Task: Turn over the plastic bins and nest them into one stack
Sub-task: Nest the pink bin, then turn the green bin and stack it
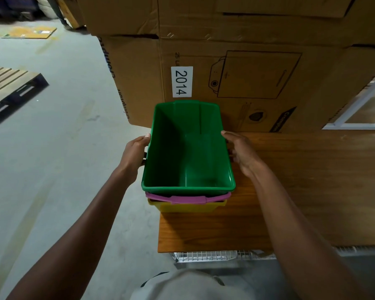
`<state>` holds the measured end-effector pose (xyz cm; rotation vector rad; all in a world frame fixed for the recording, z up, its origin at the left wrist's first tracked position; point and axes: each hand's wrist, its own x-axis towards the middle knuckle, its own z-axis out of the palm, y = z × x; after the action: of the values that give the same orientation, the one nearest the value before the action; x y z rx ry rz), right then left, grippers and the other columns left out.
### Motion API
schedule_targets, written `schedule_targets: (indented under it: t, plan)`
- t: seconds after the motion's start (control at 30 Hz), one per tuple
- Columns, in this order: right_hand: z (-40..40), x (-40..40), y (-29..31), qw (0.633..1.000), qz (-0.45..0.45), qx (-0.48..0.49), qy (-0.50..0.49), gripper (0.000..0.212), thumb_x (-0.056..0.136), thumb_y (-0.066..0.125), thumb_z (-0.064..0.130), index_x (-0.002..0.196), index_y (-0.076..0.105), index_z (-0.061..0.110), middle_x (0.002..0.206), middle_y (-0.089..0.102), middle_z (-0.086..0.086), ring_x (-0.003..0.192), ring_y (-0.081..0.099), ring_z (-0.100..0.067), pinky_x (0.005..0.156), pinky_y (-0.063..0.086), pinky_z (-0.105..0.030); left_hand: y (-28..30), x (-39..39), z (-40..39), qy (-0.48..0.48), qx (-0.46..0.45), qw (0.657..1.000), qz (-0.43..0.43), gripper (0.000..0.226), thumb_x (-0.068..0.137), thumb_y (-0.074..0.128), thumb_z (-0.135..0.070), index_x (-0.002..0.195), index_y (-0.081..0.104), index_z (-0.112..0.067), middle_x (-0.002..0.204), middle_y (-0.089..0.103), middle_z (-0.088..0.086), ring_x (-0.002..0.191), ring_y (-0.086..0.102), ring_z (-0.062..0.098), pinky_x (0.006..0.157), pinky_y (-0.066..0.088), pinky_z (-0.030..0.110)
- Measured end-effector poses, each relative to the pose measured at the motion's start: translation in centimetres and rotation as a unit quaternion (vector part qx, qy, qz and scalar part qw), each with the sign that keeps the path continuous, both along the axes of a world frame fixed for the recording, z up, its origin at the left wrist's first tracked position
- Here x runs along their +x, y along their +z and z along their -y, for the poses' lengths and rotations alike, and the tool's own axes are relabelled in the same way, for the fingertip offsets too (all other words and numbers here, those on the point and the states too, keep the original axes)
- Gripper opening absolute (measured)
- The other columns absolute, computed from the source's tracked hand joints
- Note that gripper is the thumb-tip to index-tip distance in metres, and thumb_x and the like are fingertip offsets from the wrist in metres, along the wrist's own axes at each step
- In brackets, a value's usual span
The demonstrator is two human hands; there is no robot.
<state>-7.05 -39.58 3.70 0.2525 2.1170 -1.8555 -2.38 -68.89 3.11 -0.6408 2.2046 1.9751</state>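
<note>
Green bin (188, 152) sits mouth up on top of the stack, nested into a pink bin (187, 199) of which only the near rim and handle tab show. Below that, a yellow bin (186, 207), also only a strip of rim and wall visible. Stack stands on the wooden table (301, 187) at its left edge, toward the far side; the green rim overhangs that edge slightly on the left.

Left hand (135, 151) is curled around the green bin's left long rim, thumb over the top edge, fingers hidden on the outside wall. Right hand (239, 152) is pressed against the right long rim, thumb along the top edge, fingers wrapped down the outer side. Both hands grip the green bin.

Green bin interior is empty, smooth floor, ribbed far wall.

Surroundings: stacked cardboard boxes (236, 68) stand right behind the stack, the bin's far rim close to or touching the box face; cannot tell which. White label (181, 81) reading 2014 on that box, just above the bin. White metal frame (355, 113) leans at the table's far right. Wire mesh shelf (214, 256) shows under the table's near edge. Left of the table, bare concrete floor (52, 137), a wooden pallet (7, 89) well apart, and a flat piece of cardboard (30, 32) farther off.
</note>
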Motion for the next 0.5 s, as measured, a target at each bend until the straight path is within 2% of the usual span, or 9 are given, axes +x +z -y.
schedule_targets:
  t: [0.17,0.27,0.37,0.5]
  plan:
    - [0.0,0.2,-0.3,1.0,-0.001,-0.005,-0.014,0.018,0.099,0.062,0.044,0.104,0.078,0.04,0.124,0.076,0.008,0.126,0.064,-0.026,0.118,0.039,-0.059,-0.3,-0.1,-0.3,0.006,0.002,1.0,-0.001,0.047,0.112,0.036,-0.041,0.146,0.06,-0.019,0.138,0.066,0.002,0.121,0.063,0.026,0.082,0.054,0.035]
    - [0.1,0.2,-0.4,1.0,-0.002,-0.008,-0.022,0.017,0.103,0.06,0.037,0.102,0.076,0.038,0.118,0.076,0.011,0.122,0.065,-0.022,0.119,0.041,-0.053,-0.7,-0.1,-0.4,0.013,0.002,1.0,0.004,0.048,0.112,0.037,-0.041,0.148,0.058,-0.018,0.14,0.064,0.003,0.123,0.061,0.028,0.089,0.052,0.038]
    - [0.1,0.4,-0.6,1.0,-0.003,-0.016,-0.026,0.017,0.103,0.06,0.038,0.105,0.077,0.037,0.119,0.077,0.011,0.122,0.065,-0.02,0.119,0.041,-0.052,-0.7,-0.1,-0.5,0.018,0.002,1.0,0.004,0.048,0.112,0.037,-0.04,0.148,0.058,-0.017,0.14,0.064,0.004,0.123,0.061,0.029,0.091,0.052,0.039]
    - [-0.2,0.7,-1.2,1.0,-0.009,-0.006,-0.027,0.022,0.102,0.06,0.041,0.114,0.078,0.034,0.121,0.077,0.012,0.122,0.065,-0.016,0.118,0.041,-0.051,-0.3,0.0,-0.3,0.023,-0.016,1.0,-0.001,0.047,0.111,0.041,-0.041,0.146,0.06,-0.017,0.137,0.066,0.004,0.122,0.064,0.03,0.084,0.057,0.037]
